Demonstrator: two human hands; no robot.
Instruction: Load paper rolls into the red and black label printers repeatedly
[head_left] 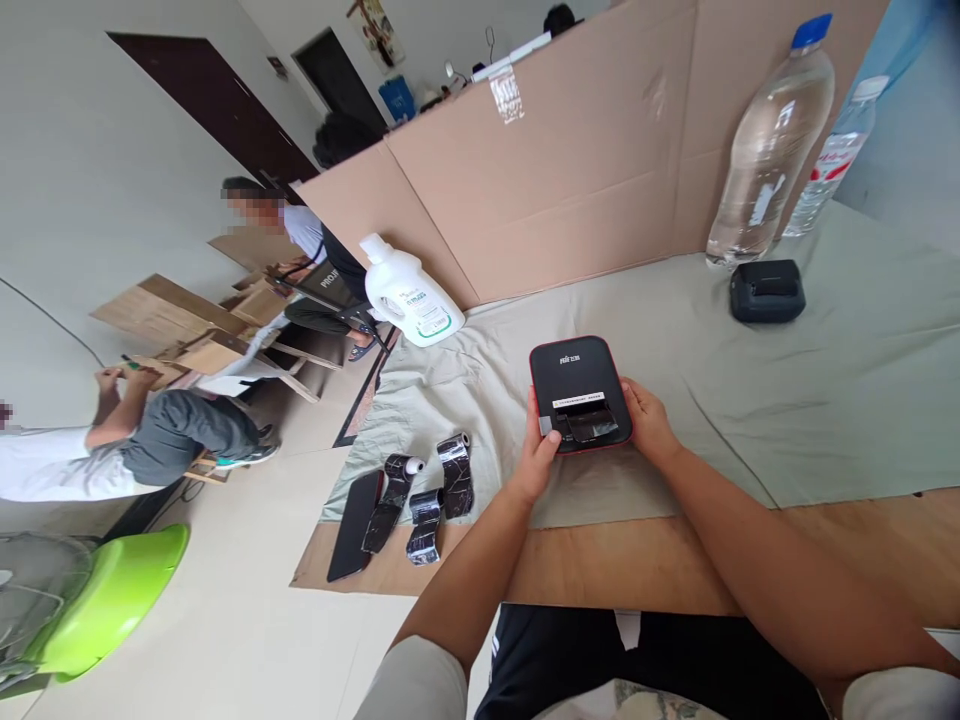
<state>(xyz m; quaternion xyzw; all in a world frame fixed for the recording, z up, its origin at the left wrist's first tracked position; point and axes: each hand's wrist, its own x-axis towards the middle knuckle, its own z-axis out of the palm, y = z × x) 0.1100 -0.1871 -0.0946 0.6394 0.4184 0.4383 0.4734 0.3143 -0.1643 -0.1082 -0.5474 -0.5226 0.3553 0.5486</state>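
"Where's the device (577, 372)?"

"Between the left hand (537, 458) and the right hand (649, 420), over the cloth (825, 420). I can't tell whether it rests there or is held just above."

"How is it gripped?"

"Squeezed from both sides: the left fingers lie along one side, thumb over the near corner, while the right hand curls against the other."

"What could go wrong with it?"

"A dark, glossy flap (594, 425) shows at its near end, beside the left thumb. If that thumb slid across, I'd expect a crease or a snag. And should one hand slacken with the device raised, it could tip to that side."

"Anything close by?"

"Left of the left hand, three rolls (426, 508) and a black slab (354, 525) lie toward the near edge of the surface (637, 560). The left forearm (472, 570) is near them, so a careless sweep might send one to the floor (262, 560)."

"And farther out?"

"Ahead and left of the left hand, a white jug (412, 295), near the side edge and easily knocked. Beyond the right hand, a black case (766, 291), then two bottles (772, 155); a long right-arm reach could topple those."
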